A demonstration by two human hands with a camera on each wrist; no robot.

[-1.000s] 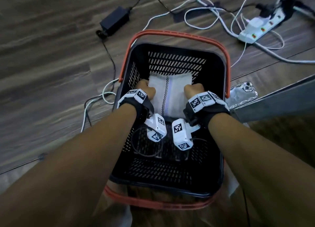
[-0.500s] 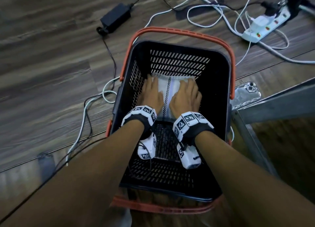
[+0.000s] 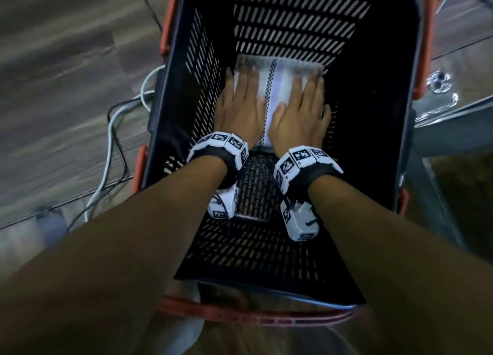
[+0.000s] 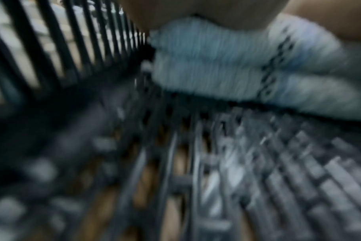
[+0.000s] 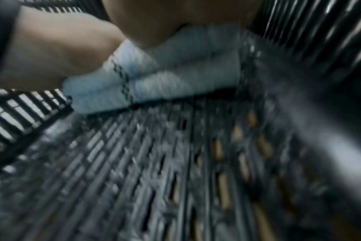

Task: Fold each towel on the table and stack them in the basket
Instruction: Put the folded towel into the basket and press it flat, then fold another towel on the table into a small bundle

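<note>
A folded white towel (image 3: 280,79) with a black checkered stripe lies on the floor of the black basket (image 3: 266,23), against its far wall. My left hand (image 3: 240,98) lies flat on the towel's left half, fingers straight. Flat on the right half is my right hand (image 3: 301,106). In the blurred left wrist view the towel (image 4: 227,65) shows as stacked folded layers under my palm. The right wrist view shows the same folded towel (image 5: 175,73) on the basket floor (image 5: 155,163).
The basket has orange handles (image 3: 166,21) and stands on a wooden floor (image 3: 66,87). White and black cables (image 3: 117,119) run along its left side. A phone in a clear case (image 3: 440,82) lies to the right, beside a metal table frame (image 3: 453,119).
My hands went from gripping the towel's sides to lying flat on top of it. The view has since moved closer to the basket.
</note>
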